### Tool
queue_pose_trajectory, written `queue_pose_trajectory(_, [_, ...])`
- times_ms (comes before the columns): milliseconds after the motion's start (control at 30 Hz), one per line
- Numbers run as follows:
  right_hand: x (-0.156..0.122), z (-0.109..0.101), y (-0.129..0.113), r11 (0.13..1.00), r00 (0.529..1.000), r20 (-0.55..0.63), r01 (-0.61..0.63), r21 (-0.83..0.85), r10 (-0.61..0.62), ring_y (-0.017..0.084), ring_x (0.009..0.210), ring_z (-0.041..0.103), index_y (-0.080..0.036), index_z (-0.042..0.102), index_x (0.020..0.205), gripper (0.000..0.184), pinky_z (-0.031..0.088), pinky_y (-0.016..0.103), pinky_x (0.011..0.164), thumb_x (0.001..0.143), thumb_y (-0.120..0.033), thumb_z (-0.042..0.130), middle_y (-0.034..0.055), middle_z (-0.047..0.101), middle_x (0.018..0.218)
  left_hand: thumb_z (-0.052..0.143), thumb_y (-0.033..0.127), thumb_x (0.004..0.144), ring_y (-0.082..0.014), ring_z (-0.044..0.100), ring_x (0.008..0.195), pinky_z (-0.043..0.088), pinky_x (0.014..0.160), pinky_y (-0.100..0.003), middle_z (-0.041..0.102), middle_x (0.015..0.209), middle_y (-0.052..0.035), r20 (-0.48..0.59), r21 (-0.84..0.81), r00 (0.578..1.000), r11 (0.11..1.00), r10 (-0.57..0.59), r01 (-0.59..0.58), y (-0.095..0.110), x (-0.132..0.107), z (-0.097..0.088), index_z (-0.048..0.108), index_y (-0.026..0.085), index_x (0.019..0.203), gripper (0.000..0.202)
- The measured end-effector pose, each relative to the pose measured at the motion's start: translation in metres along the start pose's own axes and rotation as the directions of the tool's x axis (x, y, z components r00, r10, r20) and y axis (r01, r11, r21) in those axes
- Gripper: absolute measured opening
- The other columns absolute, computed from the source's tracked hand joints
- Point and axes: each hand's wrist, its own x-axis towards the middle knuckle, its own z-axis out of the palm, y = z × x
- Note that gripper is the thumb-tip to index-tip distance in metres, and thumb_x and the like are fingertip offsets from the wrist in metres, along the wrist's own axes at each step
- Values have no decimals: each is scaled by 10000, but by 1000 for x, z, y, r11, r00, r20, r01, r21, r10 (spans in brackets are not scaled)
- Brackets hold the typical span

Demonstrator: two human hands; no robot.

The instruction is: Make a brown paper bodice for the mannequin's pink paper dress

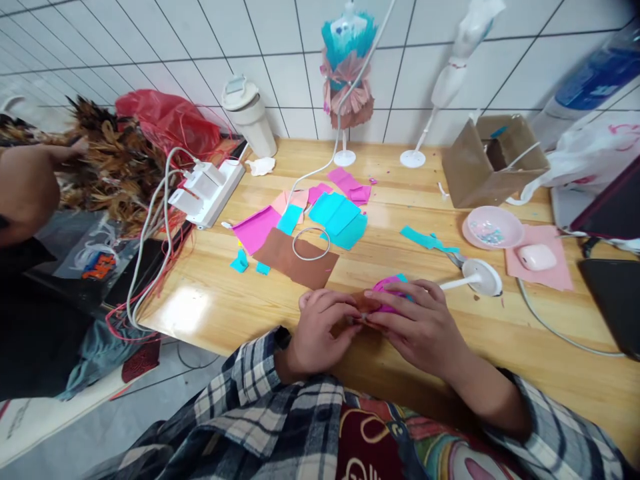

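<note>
Low over the table's near edge, a small mannequin on a stand lies sideways, its white rod and round base (483, 278) pointing right. Magenta, blue and brown crepe paper (387, 297) is wrapped about its body. My right hand (420, 323) is closed around this dressed body from the right. My left hand (325, 327) pinches the end of the brown paper, fingertips meeting those of the right hand. Most of the mannequin's body is hidden by my fingers. Just beyond lie a brown crepe sheet (280, 257), a white ring of cord (299, 248) and blue crepe pieces (340, 217).
A dressed mannequin (347, 73) and a bare one (445, 83) stand by the tiled wall. At right are a cardboard box (465, 177), a pink bowl (480, 233) and scissors (456, 259). A power strip (207, 200) and another person's arm (30, 187) are at left.
</note>
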Motion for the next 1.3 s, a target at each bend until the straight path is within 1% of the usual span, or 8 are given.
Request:
queue_pose_trajectory(133, [0, 0, 1, 999, 999, 46, -18, 38, 16, 191, 1042, 598, -286, 703, 933, 103, 290, 416, 996, 892, -232, 625, -40, 747, 1068, 648, 238, 817, -205, 634, 920, 382, 846, -402, 724, 968, -29, 2, -82, 1000, 997, -16, 16, 1, 0, 1, 630, 231, 797, 28])
queue_pose_trajectory(333, [2, 0, 1, 996, 999, 1, -54, 73, 54, 179, 938, 606, -279, 708, 958, 100, 315, 389, 952, 889, -252, 641, -26, 760, 896, 604, 209, 810, -202, 648, 904, 388, 868, -407, 730, 963, -32, -22, -165, 999, 986, -36, 32, 0, -1, 2, 585, 223, 792, 30])
queue_pose_trajectory(467, [3, 2, 2, 995, 995, -29, -93, 46, 95, 190, 925, 592, -270, 713, 913, 78, 327, 380, 899, 877, -247, 649, -16, 755, 902, 601, 213, 810, -198, 649, 889, 398, 868, -398, 729, 948, -30, -22, -156, 999, 987, -24, 20, 1, -1, 3, 586, 222, 796, 22])
queue_pose_trajectory(700, [7, 2, 1, 993, 993, 2, -120, -18, 120, 195, 881, 580, -248, 702, 877, 83, 330, 379, 867, 889, -239, 620, 6, 739, 895, 593, 160, 802, -197, 653, 887, 393, 888, -393, 724, 934, -15, -95, -86, 995, 996, -17, 9, -2, -1, 8, 565, 228, 1048, 257])
queue_pose_trajectory(800, [8, 2, -1, 991, 991, 35, -132, -26, 133, 203, 882, 576, -232, 682, 864, 99, 332, 385, 876, 907, -232, 593, 13, 731, 889, 579, 155, 815, -194, 655, 882, 373, 903, -405, 724, 931, -11, -93, -61, 996, 998, 5, -11, -2, -1, 9, 550, 235, 1064, 263])
queue_pose_trajectory(1067, [7, 2, -1, 990, 993, 42, -106, -91, 111, 222, 939, 575, -208, 634, 1134, 233, 360, 399, 908, 918, -204, 548, 62, 712, 1001, 530, 163, 864, -192, 637, 917, 353, 915, -406, 705, 966, -17, -61, -20, 998, 1000, -1, 0, -2, 1, 10, 528, 239, 1147, 294])
queue_pose_trajectory(1200, [3, 2, -2, 990, 998, -63, -14, -139, 5, 229, 1072, 554, -247, 679, 989, 167, 364, 411, 984, 895, -155, 576, 58, 672, 1170, 511, 171, 889, -191, 614, 890, 357, 888, -399, 678, 924, -13, -36, -4, 999, 1000, 6, -6, 0, 5, 9, 520, 240, 1176, 295])
queue_pose_trajectory(1300, [1, 3, -1, 985, 998, -61, 11, -170, -22, 235, 1117, 541, -268, 705, 935, 129, 344, 435, 1022, 879, -188, 622, 44, 660, 1218, 508, 161, 882, -182, 593, 843, 365, 849, -380, 648, 893, -5, -30, -4, 999, 1000, 18, -18, 2, 6, 10, 508, 235, 1197, 324])
